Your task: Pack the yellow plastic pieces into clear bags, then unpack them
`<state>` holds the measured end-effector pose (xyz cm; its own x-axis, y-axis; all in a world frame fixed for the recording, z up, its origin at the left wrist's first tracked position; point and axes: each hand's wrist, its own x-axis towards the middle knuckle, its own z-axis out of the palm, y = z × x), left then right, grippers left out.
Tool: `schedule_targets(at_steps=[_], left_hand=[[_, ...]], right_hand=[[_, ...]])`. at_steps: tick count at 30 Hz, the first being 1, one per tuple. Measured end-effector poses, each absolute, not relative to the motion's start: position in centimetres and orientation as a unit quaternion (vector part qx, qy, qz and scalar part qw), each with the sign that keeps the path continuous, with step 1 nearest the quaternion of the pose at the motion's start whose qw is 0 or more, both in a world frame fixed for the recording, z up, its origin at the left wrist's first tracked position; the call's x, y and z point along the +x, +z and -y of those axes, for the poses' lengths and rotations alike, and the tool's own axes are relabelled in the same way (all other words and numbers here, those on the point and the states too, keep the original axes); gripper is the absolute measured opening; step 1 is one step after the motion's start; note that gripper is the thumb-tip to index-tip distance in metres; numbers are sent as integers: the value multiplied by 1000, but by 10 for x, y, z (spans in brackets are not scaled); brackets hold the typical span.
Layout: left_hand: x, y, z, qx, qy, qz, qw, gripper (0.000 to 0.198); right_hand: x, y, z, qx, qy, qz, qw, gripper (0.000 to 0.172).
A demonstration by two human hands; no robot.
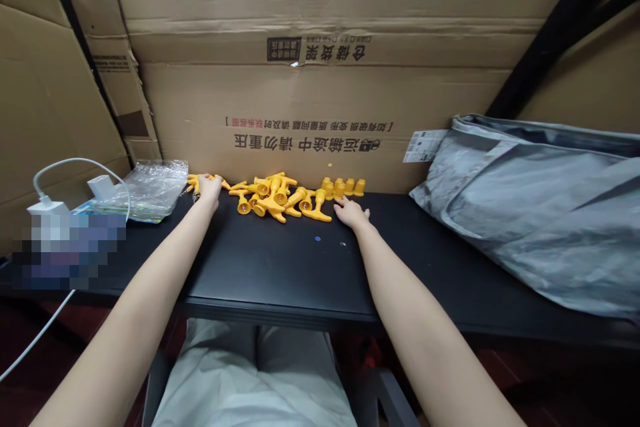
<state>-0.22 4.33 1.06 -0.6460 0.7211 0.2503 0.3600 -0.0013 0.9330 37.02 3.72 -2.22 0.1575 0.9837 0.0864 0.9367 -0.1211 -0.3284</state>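
Observation:
My left hand (209,191) is at the back left of the black table, its fingers closed over a yellow T-shaped handle (225,183); a thin chain hangs beside the fingers. Between my hands lies a pile of yellow T-shaped handles (274,203) with flared, cup-like ends, pointing various ways. My right hand (353,213) rests low on the table at the pile's right, fingers apart and reaching to the base of the small yellow cups (339,188). Several of these cups stand in a group near the cardboard. Whether a fingertip touches one is hard to see.
Cardboard (320,93) walls off the back. A grey fabric bag (525,213) fills the right side. At left are clear plastic packaging (155,188), a white charger (49,219) with a cable, and a blurred item. A small blue dot (318,239) lies on the black tabletop (280,273).

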Motion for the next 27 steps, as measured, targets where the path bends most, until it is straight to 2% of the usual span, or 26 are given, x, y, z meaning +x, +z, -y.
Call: schedule_targets(at_steps=[2, 4, 10, 17, 24, 27], left_hand=[[3, 7, -42, 347, 621, -670, 212, 46], [6, 2, -37, 351, 636, -654, 210, 44], [10, -9, -16, 505, 559, -643, 135, 22], [27, -5, -1, 678, 421, -602, 26, 21], [33, -4, 3, 703, 397, -589, 28, 25], [32, -3, 3, 702, 408, -583, 29, 25]], right_hand=[[369, -21, -36, -746, 79, 644, 154, 46], [369, -21, -36, -746, 78, 643, 155, 46], [367, -18, -34, -746, 67, 635, 189, 44], [350, 2, -23, -736, 23, 625, 260, 36], [328, 2, -22, -694, 49, 692, 193, 41], [321, -3, -25, -677, 73, 705, 198, 46]])
